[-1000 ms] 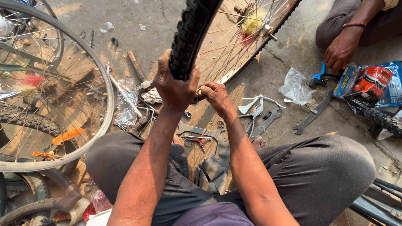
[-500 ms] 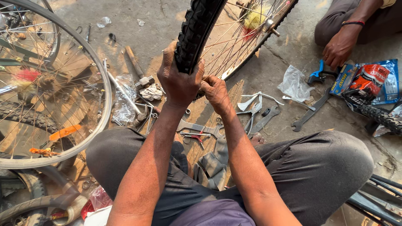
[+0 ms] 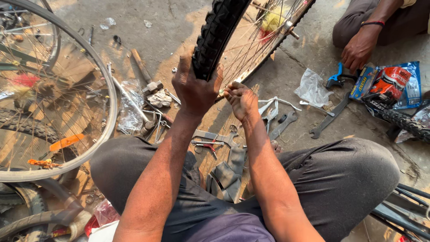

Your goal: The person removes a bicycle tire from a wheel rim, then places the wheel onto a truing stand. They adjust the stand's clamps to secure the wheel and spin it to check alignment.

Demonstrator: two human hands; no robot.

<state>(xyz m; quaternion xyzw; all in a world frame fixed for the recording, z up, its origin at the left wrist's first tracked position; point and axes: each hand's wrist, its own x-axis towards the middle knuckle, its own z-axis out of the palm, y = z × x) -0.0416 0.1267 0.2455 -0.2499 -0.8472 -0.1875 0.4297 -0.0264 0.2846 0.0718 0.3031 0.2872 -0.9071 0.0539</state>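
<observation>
The person sits on the concrete floor (image 3: 179, 27) with knees spread and a bicycle wheel (image 3: 251, 40) standing upright in front of them. The left hand (image 3: 195, 87) is clenched over the knobby black tyre (image 3: 218, 33), its fingers wrapped round the tread at the bottom of the wheel. The right hand (image 3: 240, 99) sits just beside it, fingers pinched at the rim (image 3: 242, 76) where the tyre edge meets the metal; whether they grip something small there cannot be told.

The step in hand looks like working the tyre edge at the rim. The next move probably calls for a firm hold with the left hand while the right presses or pulls along the rim edge.

Between the knees lie red-handled pliers (image 3: 204, 145) and a folded inner tube (image 3: 226, 172). A spanner (image 3: 283, 124) lies near the right hand, a hammer (image 3: 145, 76) off to the left. A second, bare wheel (image 3: 58, 89) fills the left side. Another person's hand (image 3: 357, 51) rests on the floor at upper right, by coloured packets (image 3: 389, 85).
</observation>
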